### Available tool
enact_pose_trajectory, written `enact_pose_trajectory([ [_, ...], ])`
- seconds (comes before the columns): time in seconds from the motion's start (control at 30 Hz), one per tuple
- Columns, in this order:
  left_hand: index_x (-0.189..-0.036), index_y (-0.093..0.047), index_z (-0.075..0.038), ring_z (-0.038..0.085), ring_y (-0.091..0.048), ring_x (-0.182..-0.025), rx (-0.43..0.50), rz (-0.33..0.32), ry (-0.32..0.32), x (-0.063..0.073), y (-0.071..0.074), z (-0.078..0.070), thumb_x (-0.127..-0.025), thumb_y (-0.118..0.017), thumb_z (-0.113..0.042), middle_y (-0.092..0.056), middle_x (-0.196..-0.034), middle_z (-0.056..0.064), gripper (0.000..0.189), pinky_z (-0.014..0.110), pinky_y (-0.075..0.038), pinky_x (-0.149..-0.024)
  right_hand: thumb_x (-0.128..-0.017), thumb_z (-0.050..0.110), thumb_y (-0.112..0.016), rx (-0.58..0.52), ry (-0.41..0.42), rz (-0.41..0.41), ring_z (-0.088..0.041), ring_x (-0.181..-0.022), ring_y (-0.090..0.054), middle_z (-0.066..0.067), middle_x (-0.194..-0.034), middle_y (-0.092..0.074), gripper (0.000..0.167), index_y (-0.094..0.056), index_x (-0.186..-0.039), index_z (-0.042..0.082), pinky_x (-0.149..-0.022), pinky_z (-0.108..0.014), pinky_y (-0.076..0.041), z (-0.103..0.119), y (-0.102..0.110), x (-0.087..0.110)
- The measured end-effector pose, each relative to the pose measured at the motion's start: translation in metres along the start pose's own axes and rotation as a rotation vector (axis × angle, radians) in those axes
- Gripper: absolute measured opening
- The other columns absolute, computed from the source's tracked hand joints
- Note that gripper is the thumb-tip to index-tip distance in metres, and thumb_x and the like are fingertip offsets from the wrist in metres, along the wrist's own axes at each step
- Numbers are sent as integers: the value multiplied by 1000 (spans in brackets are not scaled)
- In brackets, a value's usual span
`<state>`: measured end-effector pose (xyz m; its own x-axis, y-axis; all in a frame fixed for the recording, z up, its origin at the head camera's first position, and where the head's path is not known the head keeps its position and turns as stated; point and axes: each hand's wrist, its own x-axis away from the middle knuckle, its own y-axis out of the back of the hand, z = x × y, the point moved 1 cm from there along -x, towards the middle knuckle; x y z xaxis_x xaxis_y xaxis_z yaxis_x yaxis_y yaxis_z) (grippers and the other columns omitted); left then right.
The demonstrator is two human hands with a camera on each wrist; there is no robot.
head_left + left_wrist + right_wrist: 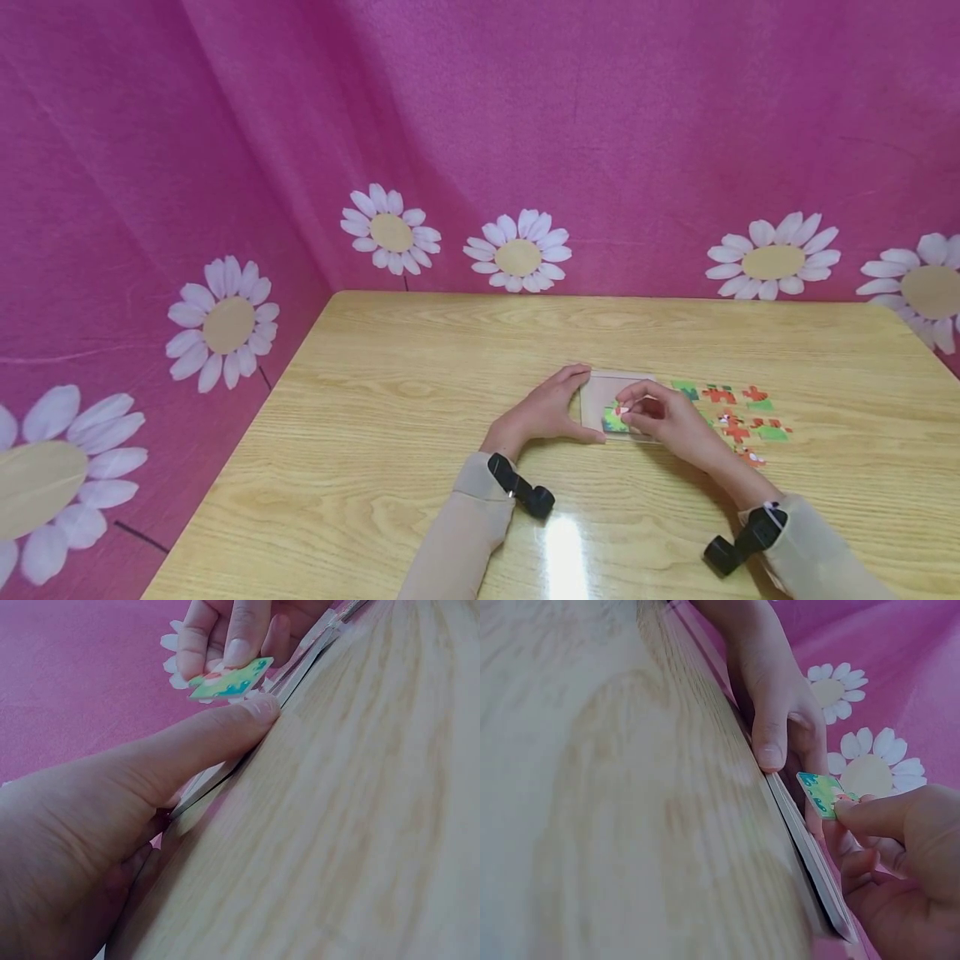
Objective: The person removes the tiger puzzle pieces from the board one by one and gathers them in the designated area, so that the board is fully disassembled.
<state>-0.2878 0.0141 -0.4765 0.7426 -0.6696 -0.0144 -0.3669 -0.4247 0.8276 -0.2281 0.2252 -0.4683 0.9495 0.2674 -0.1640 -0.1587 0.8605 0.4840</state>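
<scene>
My left hand [542, 410] holds the left end of a shallow, pale puzzle tray [597, 392], its thumb at the near edge and fingers at the far corner. Between thumb and fingertips, my right hand [673, 423] pinches a green puzzle piece [614, 421] with blue-green spots and a bit of red. In the left wrist view the puzzle piece [240, 681] is tilted over the tray, close to the left thumb. The right wrist view shows the same piece [816, 796] held by one side, just above the tray's edge. Part of the tray is hidden behind the right hand.
Several loose puzzle pieces [733, 425] in orange, green and white lie on the wooden table [390, 417], right of the tray. A pink curtain [600, 125] with white flowers hangs behind the table and along its left side.
</scene>
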Motion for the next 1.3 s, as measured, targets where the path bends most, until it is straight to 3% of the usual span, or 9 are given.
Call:
enact_pose_trajectory([
  [0.47, -154, -30, -11, 13, -29, -148, 3, 8, 9, 0, -2, 1, -74, -81, -49, -28, -161, -2, 102, 26, -27, -122, -92, 10, -66, 29, -45, -25, -6, -72, -56, -8, -90, -61, 19, -62, -110, 5, -53, -23, -48, -3, 19, 18],
  [0.83, -154, -30, -10, 13, -29, -148, -6, 13, -3, 0, -1, 0, -75, -81, -48, -28, -161, -1, 101, 25, -27, -122, -90, 7, -68, 122, 2, -106, 3, -79, -60, 15, -104, -61, 20, -64, -109, 3, -65, -15, -53, -11, 39, 36],
  [1.03, -154, -30, -11, 14, -28, -149, -4, 14, 4, 1, 1, 0, -75, -81, -49, -27, -161, -1, 101, 27, -27, -122, -92, 6, -65, 113, 0, -130, 3, -75, -56, 20, -92, -60, 18, -62, -109, 1, -56, -19, -48, -17, 49, 47],
  [1.2, -154, -30, -11, 14, -29, -149, 0, 16, 4, 1, 1, -1, -75, -81, -48, -27, -161, -1, 101, 27, -28, -122, -90, 3, -67, 144, 37, -173, 6, -76, -58, 23, -92, -61, 19, -64, -109, -1, -59, -14, -48, -20, 58, 55],
  [1.3, -154, -30, -11, 14, -29, -148, 2, 17, 5, 0, 1, -1, -75, -81, -48, -27, -161, -2, 101, 27, -28, -122, -90, 4, -67, 154, 12, -190, 3, -71, -58, 23, -93, -62, 20, -64, -110, 0, -51, -19, -47, -23, 63, 59],
])
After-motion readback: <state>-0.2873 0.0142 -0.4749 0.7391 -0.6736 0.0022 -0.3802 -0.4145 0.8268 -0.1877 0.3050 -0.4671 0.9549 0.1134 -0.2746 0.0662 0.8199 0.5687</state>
